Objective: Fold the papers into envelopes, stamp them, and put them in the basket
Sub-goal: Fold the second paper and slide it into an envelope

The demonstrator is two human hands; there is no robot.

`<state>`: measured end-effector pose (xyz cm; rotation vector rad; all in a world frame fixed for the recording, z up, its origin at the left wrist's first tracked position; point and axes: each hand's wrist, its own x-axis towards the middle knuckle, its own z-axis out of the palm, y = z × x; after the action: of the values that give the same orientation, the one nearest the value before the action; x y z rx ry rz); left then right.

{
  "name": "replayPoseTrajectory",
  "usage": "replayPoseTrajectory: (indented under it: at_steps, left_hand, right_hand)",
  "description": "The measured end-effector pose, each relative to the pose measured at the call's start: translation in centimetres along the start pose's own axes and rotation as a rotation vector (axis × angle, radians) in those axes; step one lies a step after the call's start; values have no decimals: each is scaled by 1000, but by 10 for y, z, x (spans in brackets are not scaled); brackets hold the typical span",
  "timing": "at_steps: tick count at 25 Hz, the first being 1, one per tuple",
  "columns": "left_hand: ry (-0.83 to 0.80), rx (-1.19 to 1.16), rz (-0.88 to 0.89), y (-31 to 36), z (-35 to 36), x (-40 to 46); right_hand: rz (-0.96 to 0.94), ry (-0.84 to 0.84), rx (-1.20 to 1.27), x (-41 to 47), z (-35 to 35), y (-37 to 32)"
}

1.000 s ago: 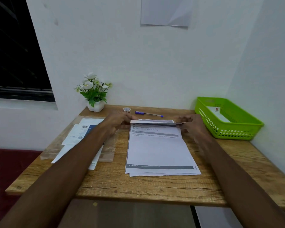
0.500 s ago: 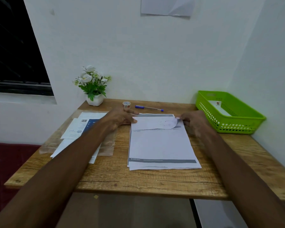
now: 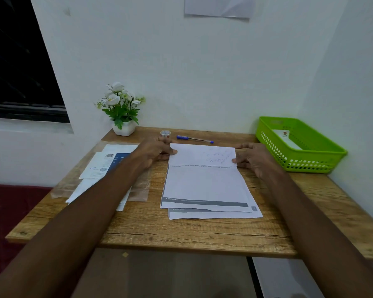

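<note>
Since the earlier frames, the far edge of the top paper (image 3: 205,181) has been brought further toward the person, so that a wider white flap (image 3: 202,155) with faint scribbles is laid back over the printed face. On the wooden table (image 3: 181,235) the sheet is set with its long axis running away from the person, atop a second sheet (image 3: 213,214), and the flap is pinched at its side edges by the left hand (image 3: 154,152) and the right hand (image 3: 253,157), thumbs curled onto the paper. At the table's far right corner a green basket (image 3: 310,162) is seen with a folded white envelope (image 3: 286,139) inside.
</note>
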<state>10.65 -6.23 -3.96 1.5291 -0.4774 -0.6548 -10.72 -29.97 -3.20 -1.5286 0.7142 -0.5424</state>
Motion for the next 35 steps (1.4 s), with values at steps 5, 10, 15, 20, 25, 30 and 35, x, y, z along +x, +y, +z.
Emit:
replayPoseTrajectory:
  at_steps: [5,10,15,20,25,30,35]
  left_hand:
    - [33,-47,56,2,-1,-3]
    - [20,-88,-15,6,-1,-5]
    - [15,104,13,11,-3,-8]
    - [-146,568,102,17,-5,-11]
    - [-80,778,204,16,0,-9]
    - [-159,871,292,11,2,-10]
    - [-185,887,272,11,3,-7]
  right_hand:
    - [-25,-23,-21,-3,1,-1]
    - [-63,36,39,-1,-3,1]
    - [-30,22,64,3,-5,7]
    - [-87,-12,-48,4,-7,9]
    - [-165,19,-252,-5,-6,6]
    - [-296,8,-577,-15,1,1]
    - [-355,11,-652,-12,4,0]
